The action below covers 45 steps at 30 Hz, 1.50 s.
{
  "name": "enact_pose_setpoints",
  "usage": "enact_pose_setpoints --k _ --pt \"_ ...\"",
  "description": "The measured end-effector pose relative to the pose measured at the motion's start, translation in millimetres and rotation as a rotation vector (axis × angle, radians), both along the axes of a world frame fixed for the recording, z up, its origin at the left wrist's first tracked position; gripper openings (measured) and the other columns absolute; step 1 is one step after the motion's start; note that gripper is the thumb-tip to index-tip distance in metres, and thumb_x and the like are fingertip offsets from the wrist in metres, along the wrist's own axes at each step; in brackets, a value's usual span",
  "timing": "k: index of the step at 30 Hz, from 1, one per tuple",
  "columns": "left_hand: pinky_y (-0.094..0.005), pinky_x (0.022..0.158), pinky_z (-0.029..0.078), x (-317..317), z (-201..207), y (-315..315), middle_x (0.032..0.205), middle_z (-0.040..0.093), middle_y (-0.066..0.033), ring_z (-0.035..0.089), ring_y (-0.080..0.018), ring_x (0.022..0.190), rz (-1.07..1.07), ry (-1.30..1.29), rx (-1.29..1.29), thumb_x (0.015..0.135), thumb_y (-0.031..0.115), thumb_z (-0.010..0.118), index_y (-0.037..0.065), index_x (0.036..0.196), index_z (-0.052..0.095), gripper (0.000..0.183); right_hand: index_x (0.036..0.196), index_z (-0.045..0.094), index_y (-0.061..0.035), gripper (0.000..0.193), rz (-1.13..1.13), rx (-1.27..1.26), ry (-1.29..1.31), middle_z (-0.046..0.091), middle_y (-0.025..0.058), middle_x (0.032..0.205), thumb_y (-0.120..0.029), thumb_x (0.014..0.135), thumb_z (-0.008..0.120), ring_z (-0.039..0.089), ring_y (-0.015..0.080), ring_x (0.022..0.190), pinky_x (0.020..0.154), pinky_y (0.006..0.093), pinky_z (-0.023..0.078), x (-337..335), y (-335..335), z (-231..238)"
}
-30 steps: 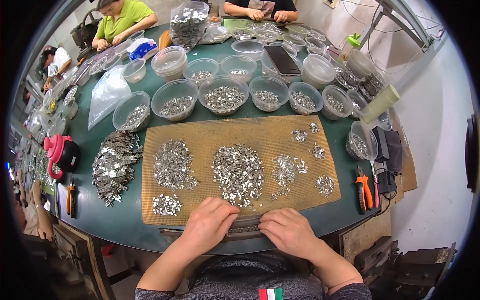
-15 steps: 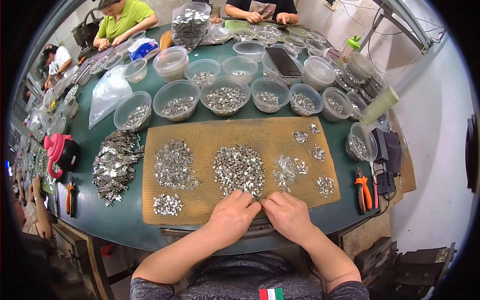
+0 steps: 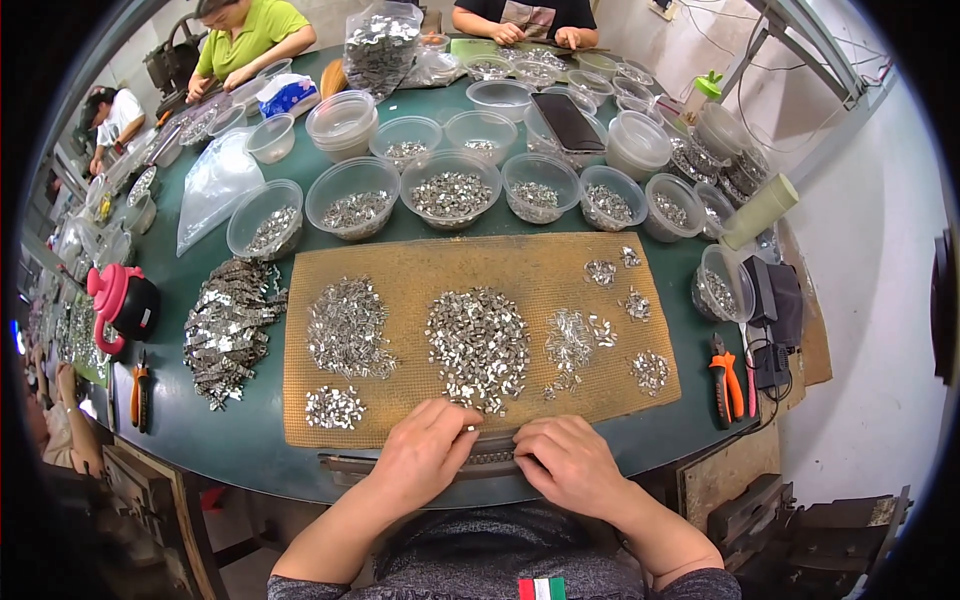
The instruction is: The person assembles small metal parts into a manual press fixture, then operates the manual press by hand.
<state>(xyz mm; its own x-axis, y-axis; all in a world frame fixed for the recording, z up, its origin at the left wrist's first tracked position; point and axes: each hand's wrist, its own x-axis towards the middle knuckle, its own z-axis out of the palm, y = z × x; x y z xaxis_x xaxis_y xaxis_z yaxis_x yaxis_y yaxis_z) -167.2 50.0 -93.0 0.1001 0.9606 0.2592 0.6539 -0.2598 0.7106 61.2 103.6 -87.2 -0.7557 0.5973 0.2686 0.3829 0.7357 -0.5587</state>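
Note:
My left hand (image 3: 425, 450) is closed in a pinch on a small silver metal piece (image 3: 471, 428), just above the mat's near edge. My right hand (image 3: 568, 462) rests with curled fingers at a long dark metal rail (image 3: 345, 464); its fingertips are hidden. Between my hands, a row of small metal links (image 3: 492, 459) lies along the rail. Beyond my hands, a large pile of small silver pieces (image 3: 478, 340) lies on the tan textured mat (image 3: 420, 262). To its left is another pile of shiny pieces (image 3: 348, 328), and several smaller heaps lie to the right.
Clear plastic bowls of metal pieces (image 3: 451, 188) line the mat's far side. Linked metal strips (image 3: 228, 330) lie at left, near a pink-and-black pot (image 3: 124, 302) and pliers (image 3: 141, 395). Orange-handled pliers (image 3: 727, 380) lie at right. Co-workers sit across the table (image 3: 250, 50).
My hands have drawn apart and back toward me from the pile's near edge. The links on the rail now show between them, and a small piece shows at my left fingertips.

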Motion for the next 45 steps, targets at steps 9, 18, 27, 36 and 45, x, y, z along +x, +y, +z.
enact_pose_setpoints --k 9,18,27,36,45 --pt "-0.0404 0.075 0.053 -14.8 6.1 -24.6 0.092 0.065 -0.0096 0.064 -0.0302 0.088 0.027 0.013 0.047 0.087 0.005 0.075 0.004 0.097 0.069 0.012 0.095 0.067 -0.0082 0.015 -0.053 -0.052 -0.059 0.068 0.0053 0.097 -0.014 0.085 0.076 0.067 0.0278 0.090 0.079 0.0392 0.053 -16.4 9.8 6.9" --pt "-0.0389 0.074 0.054 -2.3 0.6 -23.1 0.089 0.068 -0.0096 0.066 -0.0292 0.084 -0.064 -0.068 0.038 0.086 0.005 0.075 0.004 0.097 0.070 0.012 0.090 0.064 -0.0086 0.015 -0.156 0.202 -0.133 0.060 0.0061 0.082 -0.016 0.086 0.077 0.064 0.0264 0.075 0.065 0.0383 0.053 -40.5 13.4 -12.5" --pt "-0.0383 0.079 0.055 17.1 -6.5 -12.2 0.094 0.068 -0.0075 0.064 -0.0276 0.091 -0.159 0.010 0.109 0.085 0.006 0.074 0.004 0.098 0.071 0.014 0.092 0.066 -0.0072 0.012 -0.045 0.172 -0.101 0.062 0.0070 0.084 -0.013 0.086 0.074 0.066 0.0270 0.076 0.066 0.0386 0.054 -29.1 24.8 -13.4" --pt "-0.0399 0.078 0.054 -3.9 0.3 2.6 0.094 0.068 -0.0102 0.065 -0.0301 0.091 -0.025 0.052 0.048 0.085 0.005 0.075 0.005 0.102 0.072 0.017 0.092 0.067 -0.0072 0.010 -0.078 0.089 -0.055 0.061 0.0069 0.085 -0.014 0.088 0.073 0.066 0.0275 0.079 0.068 0.0398 0.054 -18.3 23.9 -8.3" --pt "-0.0356 0.067 0.055 9.7 -8.5 12.1 0.085 0.057 -0.0058 0.062 -0.0240 0.081 0.003 0.382 0.126 0.084 0.009 0.068 0.009 0.087 0.060 0.009 0.089 0.066 -0.0071 0.012 -0.102 0.150 -0.079 0.062 0.0073 0.084 -0.012 0.085 0.075 0.066 0.0279 0.077 0.067 0.0398 0.053 -24.6 18.3 -9.8"
